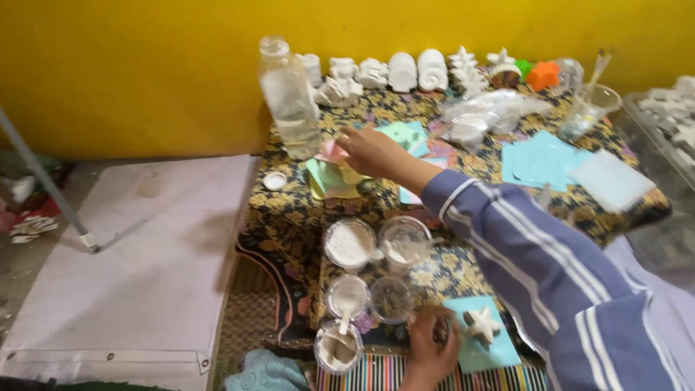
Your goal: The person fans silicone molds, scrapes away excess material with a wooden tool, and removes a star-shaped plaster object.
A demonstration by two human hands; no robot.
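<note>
A white plaster starfish [483, 324] lies on a light blue sheet [483, 340] at the near edge of the flower-patterned cloth [289, 210], and the left hand [428, 340] rests just beside it with fingers curled, though I cannot tell whether it grips anything. The right hand [371, 150], on a striped sleeve [528, 253], reaches to the cloth's far left part and pinches a pink sheet atop the stack of coloured sheets [331, 177], beside a clear plastic bottle [289, 98]. Between the hands stand cups of white powder [350, 244], and plaster figures [405, 72] line the far edge.

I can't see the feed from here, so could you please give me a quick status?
Right hand reaching onto stacked coloured paper squares. Left hand touching white star-shaped cast on blue card. Water bottle stands beside the stack.
</note>
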